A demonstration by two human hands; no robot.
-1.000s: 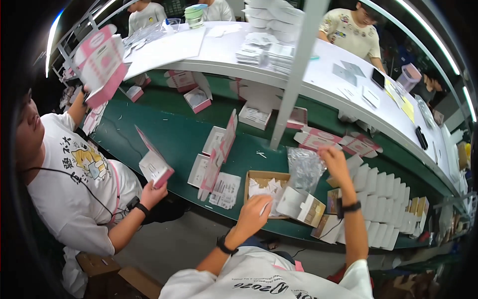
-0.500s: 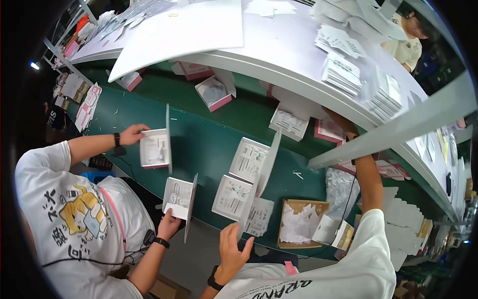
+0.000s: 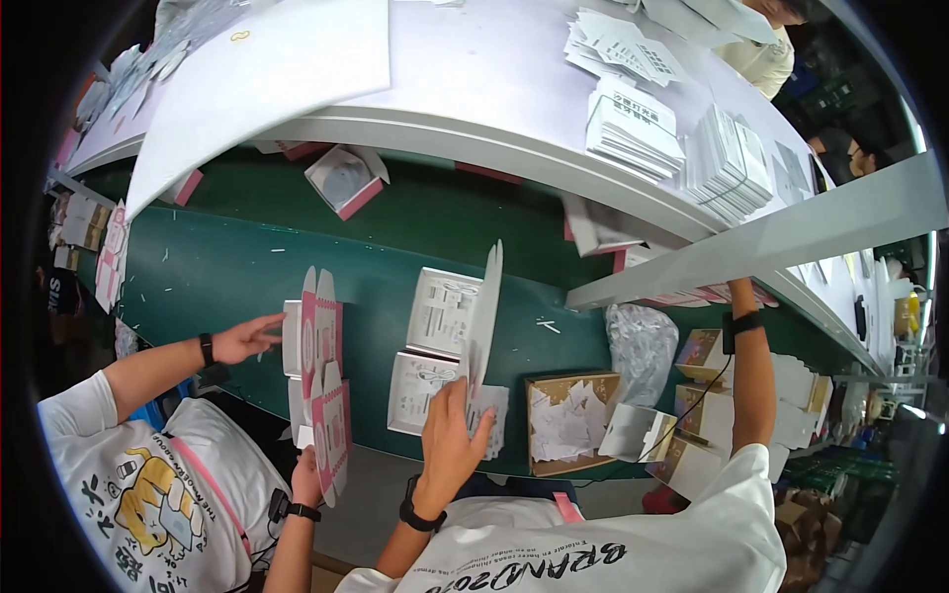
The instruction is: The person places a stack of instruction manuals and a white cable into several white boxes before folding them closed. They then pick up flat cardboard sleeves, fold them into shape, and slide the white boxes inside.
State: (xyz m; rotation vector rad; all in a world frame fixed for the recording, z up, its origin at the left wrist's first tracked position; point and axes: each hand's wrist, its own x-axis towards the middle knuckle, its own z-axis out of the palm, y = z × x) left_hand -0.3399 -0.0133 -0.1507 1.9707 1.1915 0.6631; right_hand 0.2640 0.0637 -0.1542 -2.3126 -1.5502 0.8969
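Observation:
My left hand (image 3: pixel 456 435) has its fingers apart and is at the near end of the raised white lid (image 3: pixel 481 321); I cannot tell whether it grips it. Beside it, two open boxes stand one behind the other: the far box (image 3: pixel 444 311) and the near box (image 3: pixel 420 393), each with printed white sheets and a small white cable inside. A printed clear bag (image 3: pixel 493 415) lies right of the lid. My right forearm (image 3: pixel 753 385) reaches up under the shelf; the slanted beam and the shelf hide my right hand.
At left, a co-worker's hands (image 3: pixel 249 339) hold two pink-and-white boxes (image 3: pixel 326 381). A carton of paper scraps (image 3: pixel 571 425), a clear plastic bag (image 3: pixel 641 346) and small cartons (image 3: pixel 697 415) stand at right. The slanted beam (image 3: pixel 771 242) and white shelf (image 3: pixel 474 128) overhang the green table (image 3: pixel 217 267).
My left hand has moved forward to the lid. The co-worker's boxes have turned, showing pink-and-white outsides. An open box under the shelf has shifted right. The whole view has shifted.

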